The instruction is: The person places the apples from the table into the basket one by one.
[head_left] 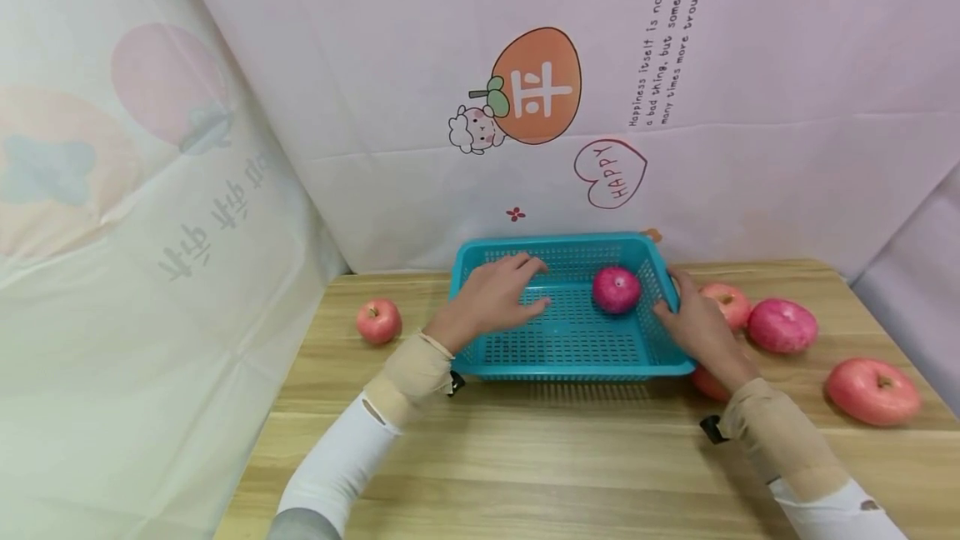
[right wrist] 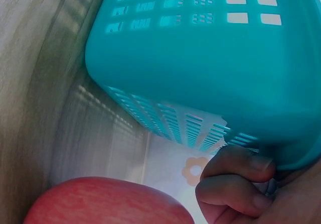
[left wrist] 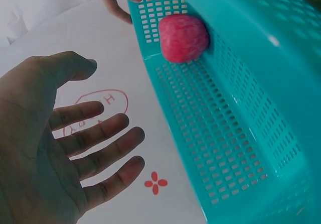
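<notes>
A turquoise plastic basket with slotted walls stands at the back of the wooden table. Inside it, toward the right end, lies a round magenta fruit. My left hand is over the basket's left part, fingers spread and nothing in them; the left wrist view shows its palm and separated fingers. At the other end my right hand grips the basket's right rim, its fingers curled at the rim in the right wrist view. A red apple lies just below that hand.
One small red apple sits left of the basket. To the right are another apple, a second magenta fruit and a larger apple. A printed white cloth hangs behind the table.
</notes>
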Available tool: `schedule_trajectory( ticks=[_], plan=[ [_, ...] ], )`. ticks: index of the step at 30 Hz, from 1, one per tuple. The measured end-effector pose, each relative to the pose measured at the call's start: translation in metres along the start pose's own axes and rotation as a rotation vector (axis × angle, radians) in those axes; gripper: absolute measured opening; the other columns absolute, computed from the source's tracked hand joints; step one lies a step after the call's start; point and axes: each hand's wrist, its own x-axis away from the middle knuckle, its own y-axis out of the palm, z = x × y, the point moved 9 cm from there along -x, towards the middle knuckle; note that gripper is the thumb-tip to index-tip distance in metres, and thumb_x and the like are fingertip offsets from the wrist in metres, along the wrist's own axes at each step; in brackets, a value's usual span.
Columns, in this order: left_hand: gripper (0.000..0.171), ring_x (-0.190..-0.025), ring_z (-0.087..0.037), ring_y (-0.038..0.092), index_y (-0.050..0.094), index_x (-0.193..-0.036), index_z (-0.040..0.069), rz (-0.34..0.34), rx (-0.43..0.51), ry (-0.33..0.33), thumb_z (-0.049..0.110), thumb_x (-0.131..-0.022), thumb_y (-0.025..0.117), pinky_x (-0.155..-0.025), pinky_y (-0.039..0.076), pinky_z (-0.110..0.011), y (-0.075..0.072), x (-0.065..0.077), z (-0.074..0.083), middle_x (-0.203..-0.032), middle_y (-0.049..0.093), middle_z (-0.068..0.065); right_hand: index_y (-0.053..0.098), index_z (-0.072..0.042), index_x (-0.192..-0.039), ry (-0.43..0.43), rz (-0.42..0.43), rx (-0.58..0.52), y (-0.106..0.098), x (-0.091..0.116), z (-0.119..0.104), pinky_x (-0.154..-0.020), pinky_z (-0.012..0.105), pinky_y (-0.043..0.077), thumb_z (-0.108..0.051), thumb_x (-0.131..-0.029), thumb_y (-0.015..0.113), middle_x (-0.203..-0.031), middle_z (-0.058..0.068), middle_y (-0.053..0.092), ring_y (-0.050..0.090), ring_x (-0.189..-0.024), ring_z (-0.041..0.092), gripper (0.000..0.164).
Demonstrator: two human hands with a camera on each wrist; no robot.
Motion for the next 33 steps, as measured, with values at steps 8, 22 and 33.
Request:
schedule_trajectory(
  ticks=[8,22,33],
  plan=[
    [0.048,-0.113,-0.016,0.068,0.060,-0.145,0.021,0.007,0.004,-0.038,0.048,-0.104,0.063,-0.089,0.059,-0.035,-0.007,0.007,-0.014,-0.137,0.066,0.002,0.016,0.003,-0.166,0.004,-0.002,0.007,0.000,-0.001,-0.002,-0.058,0.038,0.054,-0.025,-0.108,0.053,-0.101,0.035,0.068,0.065,-0.067,0.030,0.075],
    [0.050,-0.117,-0.018,0.068,0.060,-0.144,0.017,0.030,0.086,-0.102,0.043,-0.103,0.068,-0.089,0.061,-0.035,-0.010,0.033,-0.043,-0.136,0.067,-0.002,0.017,0.004,-0.166,0.003,-0.005,-0.001,0.003,0.001,-0.001,-0.059,0.038,0.053,-0.026,-0.108,0.054,-0.111,0.038,0.066,0.065,-0.073,0.033,0.075],
    [0.048,-0.114,-0.020,0.069,0.062,-0.142,0.015,0.063,0.107,-0.166,0.041,-0.102,0.069,-0.090,0.061,-0.038,-0.017,0.053,-0.070,-0.130,0.068,-0.003,0.017,0.003,-0.166,-0.004,-0.002,0.001,0.001,0.000,0.000,-0.059,0.038,0.052,-0.026,-0.108,0.053,-0.110,0.039,0.065,0.064,-0.073,0.034,0.075]
  ],
)
